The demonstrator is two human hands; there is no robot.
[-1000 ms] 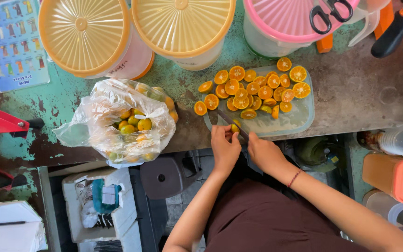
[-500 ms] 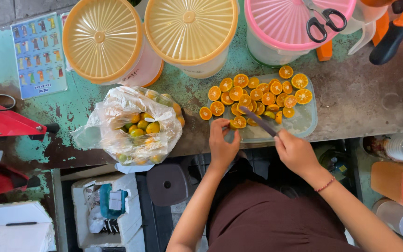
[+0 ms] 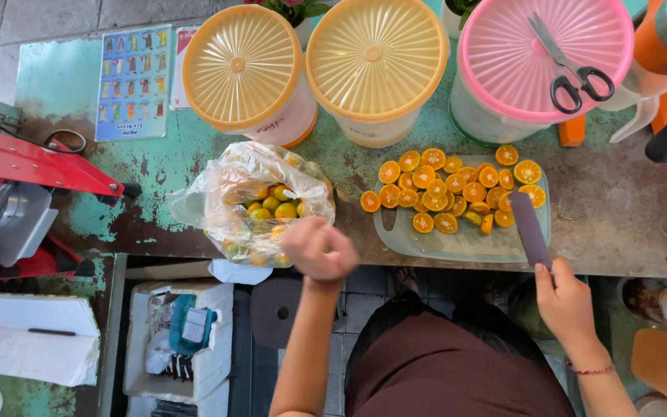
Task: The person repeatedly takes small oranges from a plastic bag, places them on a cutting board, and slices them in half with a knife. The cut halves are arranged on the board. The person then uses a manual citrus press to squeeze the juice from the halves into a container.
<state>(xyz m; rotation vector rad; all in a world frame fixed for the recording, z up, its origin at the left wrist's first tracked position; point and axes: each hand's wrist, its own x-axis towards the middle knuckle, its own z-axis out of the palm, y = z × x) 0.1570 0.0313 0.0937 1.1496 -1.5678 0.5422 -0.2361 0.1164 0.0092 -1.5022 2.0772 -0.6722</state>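
Head view, left hand (image 3: 319,249) curled over clear fruit bag (image 3: 260,202), right hand (image 3: 565,297) gripping knife (image 3: 530,229), blue chart (image 3: 132,82) top-left.

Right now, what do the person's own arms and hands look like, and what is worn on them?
Both forearms are bare, with no sleeves or gloves in view. The left hand shows no ring, watch or band that I can make out. The right hand is also bare, but just below it sits a thin reddish bracelet around the wrist. No markings are visible on either arm.
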